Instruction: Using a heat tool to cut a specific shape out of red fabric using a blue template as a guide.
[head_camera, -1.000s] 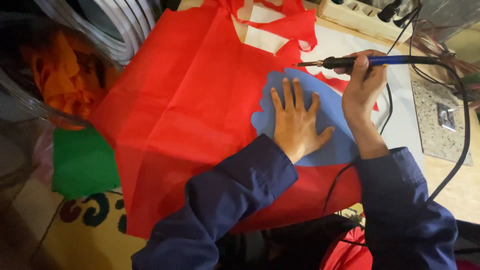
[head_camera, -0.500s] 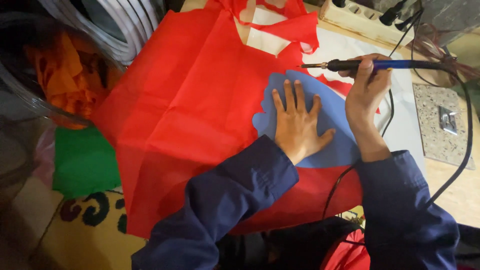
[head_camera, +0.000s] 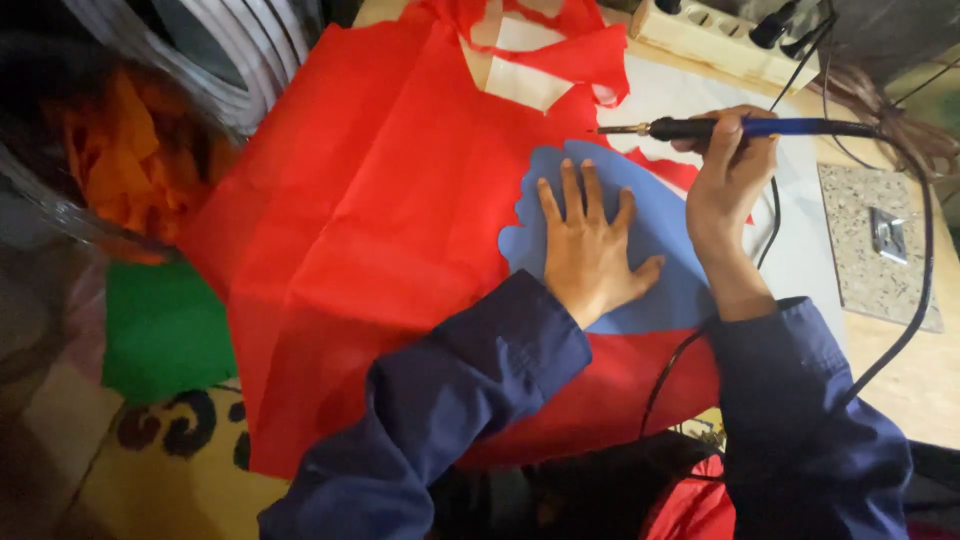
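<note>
A red fabric bag (head_camera: 400, 220) spreads across the white work surface (head_camera: 690, 95), its handles bunched at the far end. On it lies a blue scalloped template (head_camera: 660, 250), lying flat near the bag's right side. The left hand (head_camera: 590, 250) presses palm-down on the template, fingers (head_camera: 568, 195) spread apart and pointing away, the blue shape showing beyond the fingertips and under the palm. The right hand (head_camera: 730, 175) is closed around a blue-handled soldering iron (head_camera: 740, 127), held level, its metal tip pointing left just above the template's far edge. A black cord (head_camera: 915, 290) trails off to the right.
</note>
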